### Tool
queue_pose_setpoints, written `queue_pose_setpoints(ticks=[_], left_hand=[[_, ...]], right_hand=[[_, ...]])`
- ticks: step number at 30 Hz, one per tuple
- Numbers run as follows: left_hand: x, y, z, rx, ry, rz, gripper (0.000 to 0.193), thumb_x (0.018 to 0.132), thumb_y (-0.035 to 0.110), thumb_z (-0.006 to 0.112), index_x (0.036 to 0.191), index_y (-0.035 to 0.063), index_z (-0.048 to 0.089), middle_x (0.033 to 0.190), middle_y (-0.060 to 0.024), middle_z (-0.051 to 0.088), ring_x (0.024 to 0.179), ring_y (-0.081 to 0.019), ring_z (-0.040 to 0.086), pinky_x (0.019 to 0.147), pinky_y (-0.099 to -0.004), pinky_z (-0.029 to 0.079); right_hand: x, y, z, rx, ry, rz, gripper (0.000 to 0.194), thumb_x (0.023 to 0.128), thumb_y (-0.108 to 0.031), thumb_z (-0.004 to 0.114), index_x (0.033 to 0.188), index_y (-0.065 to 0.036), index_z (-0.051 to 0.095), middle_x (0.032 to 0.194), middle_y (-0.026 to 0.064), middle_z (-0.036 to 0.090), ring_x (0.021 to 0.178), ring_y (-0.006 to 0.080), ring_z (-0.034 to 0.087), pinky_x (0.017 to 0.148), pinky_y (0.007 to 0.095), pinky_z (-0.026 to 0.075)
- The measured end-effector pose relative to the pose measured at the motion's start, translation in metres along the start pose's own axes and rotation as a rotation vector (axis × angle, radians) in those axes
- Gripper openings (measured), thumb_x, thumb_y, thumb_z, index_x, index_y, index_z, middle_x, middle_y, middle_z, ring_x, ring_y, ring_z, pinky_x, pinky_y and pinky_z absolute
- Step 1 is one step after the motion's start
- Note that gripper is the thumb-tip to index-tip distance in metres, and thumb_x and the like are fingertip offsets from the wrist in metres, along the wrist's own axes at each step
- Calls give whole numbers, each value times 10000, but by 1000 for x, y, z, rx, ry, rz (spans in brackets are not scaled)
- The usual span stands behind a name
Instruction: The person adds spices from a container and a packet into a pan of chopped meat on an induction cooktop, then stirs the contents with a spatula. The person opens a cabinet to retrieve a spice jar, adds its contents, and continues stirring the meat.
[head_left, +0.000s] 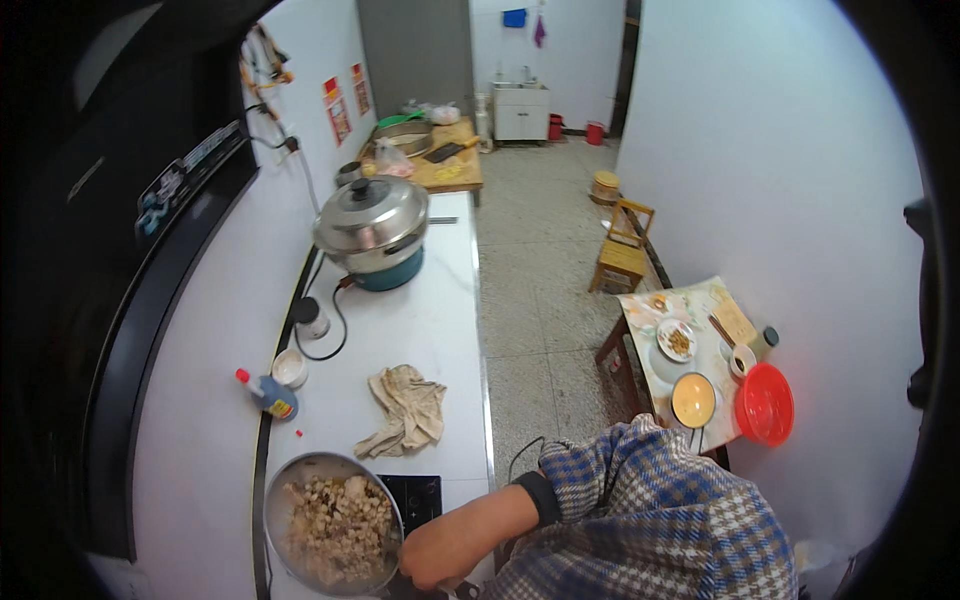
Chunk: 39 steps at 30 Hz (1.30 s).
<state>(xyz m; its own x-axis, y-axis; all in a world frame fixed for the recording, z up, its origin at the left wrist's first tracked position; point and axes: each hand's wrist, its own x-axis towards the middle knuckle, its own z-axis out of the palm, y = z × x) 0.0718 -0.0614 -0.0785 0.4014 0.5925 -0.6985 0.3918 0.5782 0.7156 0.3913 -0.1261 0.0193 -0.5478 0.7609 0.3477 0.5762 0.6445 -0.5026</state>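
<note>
At the bottom, my right hand (435, 555) is closed around a dark handle (469, 591) beside the rim of a round metal pan (279, 480). Whether that handle belongs to the pan or to a utensil, I cannot tell. The pan holds pale diced food with larger, meat-like pieces (341, 525), blurred by steam. A black induction cooktop (412, 499) shows partly from beneath the pan. A crumpled beige cloth (405, 412) lies on the white counter (435, 322) beyond. My left hand is out of view.
Along the wall stand a blue bottle (277, 399), a white bowl (289, 369), a dark-lidded jar (310, 318) and a lidded steamer (371, 225) with a cable. To the right, a small table (637, 315) bears dishes and a red basin (765, 405); a wooden chair (622, 259) stands beyond.
</note>
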Motion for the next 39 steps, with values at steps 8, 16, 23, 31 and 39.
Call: queue_pose_setpoints(ticks=[8,16,23,31,39], left_hand=[[8,-13,-2,93,78,86,258,1105,336,523,1044,88,554,573,-26,513,431,-133,491,393,-303,387],[-4,2,2,-106,53,72,257,1112,347,561,1043,100,545,615,4,492,457,-91,455,441,-273,392],[-4,3,1,-111,47,67,278,1111,364,564,1053,93,546,619,9,488,465,-86,450,445,-271,382],[-2,-1,-1,-146,7,68,284,1114,377,566,1098,95,533,618,11,478,468,-84,436,449,-270,377],[1,-2,-2,-135,-6,-13,310,1134,352,517,1299,92,551,653,6,510,488,-91,453,472,-294,409]], right_hand=[[-11,26,-5,-107,-113,129,212,812,-138,668,962,9,636,966,178,626,983,371,656,783,459,568],[17,-10,-69,-34,134,227,332,810,2,716,1139,-39,703,1144,179,703,914,345,714,744,429,595],[22,23,-61,34,535,690,160,925,-6,696,1082,14,722,863,128,729,702,235,725,648,355,579],[-20,110,22,882,1211,1132,321,983,-179,645,1166,85,652,1006,176,711,813,268,764,780,349,650],[6,121,76,1203,1184,1058,359,1023,-119,621,1331,62,591,1114,184,718,951,292,746,925,373,606]])
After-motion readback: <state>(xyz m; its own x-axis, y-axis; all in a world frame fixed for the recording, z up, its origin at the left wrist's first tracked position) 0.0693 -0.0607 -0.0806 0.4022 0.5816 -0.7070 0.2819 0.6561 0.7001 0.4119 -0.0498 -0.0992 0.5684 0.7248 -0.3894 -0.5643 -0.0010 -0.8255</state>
